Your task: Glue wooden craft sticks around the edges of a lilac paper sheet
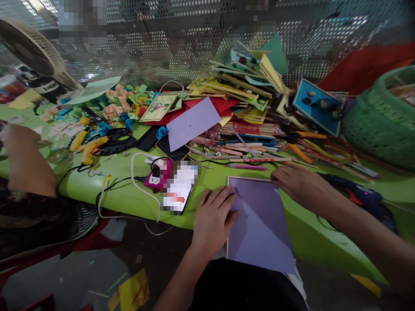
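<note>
A purple sheet of card (259, 224) lies at the front edge of the green table, its lower part reaching over my lap. Thin pale wooden sticks run along its top edge and left edge. My left hand (215, 216) rests over the left edge with fingers stretched out, fingertips on the stick and card. At the top right corner, the fingers of my right hand (296, 181) are closed together on the end of the top wooden stick (249, 178). The underside of that grip is hidden. A lit phone (180, 188) lies left of the card.
A blue glue gun (366, 196) lies beyond my right forearm, beside a green basket (382, 116). Pencils, sticks and scissors (301, 147) crowd behind the card. Framed cards (233, 82) are piled farther back. Cables cross the left side, near another person's arm (27, 160).
</note>
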`<state>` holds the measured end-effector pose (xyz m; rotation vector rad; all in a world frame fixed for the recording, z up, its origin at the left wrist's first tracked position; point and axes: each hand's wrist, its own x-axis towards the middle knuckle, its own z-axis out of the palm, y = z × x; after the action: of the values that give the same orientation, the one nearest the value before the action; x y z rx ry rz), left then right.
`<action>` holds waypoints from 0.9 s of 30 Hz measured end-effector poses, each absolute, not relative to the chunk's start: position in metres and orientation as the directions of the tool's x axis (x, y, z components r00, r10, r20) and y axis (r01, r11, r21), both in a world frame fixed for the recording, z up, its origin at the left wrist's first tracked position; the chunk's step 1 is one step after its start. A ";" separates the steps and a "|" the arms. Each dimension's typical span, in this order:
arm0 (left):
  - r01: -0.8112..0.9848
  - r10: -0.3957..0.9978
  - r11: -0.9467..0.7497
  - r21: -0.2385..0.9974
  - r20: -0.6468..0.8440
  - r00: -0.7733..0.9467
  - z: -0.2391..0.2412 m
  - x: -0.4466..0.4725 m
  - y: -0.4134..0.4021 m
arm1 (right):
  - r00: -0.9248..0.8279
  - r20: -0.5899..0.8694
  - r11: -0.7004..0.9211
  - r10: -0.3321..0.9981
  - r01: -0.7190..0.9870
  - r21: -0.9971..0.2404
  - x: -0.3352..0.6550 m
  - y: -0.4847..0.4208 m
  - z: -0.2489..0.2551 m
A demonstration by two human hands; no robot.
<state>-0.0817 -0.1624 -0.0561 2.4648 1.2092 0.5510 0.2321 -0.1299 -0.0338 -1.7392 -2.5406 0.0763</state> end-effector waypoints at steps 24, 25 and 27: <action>0.671 0.796 -0.601 0.435 0.248 0.553 -0.055 -0.081 -0.161 | -0.310 0.316 0.360 0.897 0.926 -0.113 0.234 -0.180 -0.038; 0.671 0.795 -0.603 0.432 0.248 0.554 -0.055 -0.080 -0.161 | -0.327 0.309 0.368 0.893 0.926 -0.083 0.233 -0.181 -0.041; 0.672 0.793 -0.606 0.426 0.251 0.555 -0.055 -0.080 -0.161 | -0.364 0.289 0.385 0.885 0.923 -0.018 0.230 -0.180 -0.045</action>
<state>-0.0802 -0.1613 -0.0550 2.5118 1.2140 0.6141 0.2301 -0.1801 -0.0449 -1.5996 -2.3944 -0.2143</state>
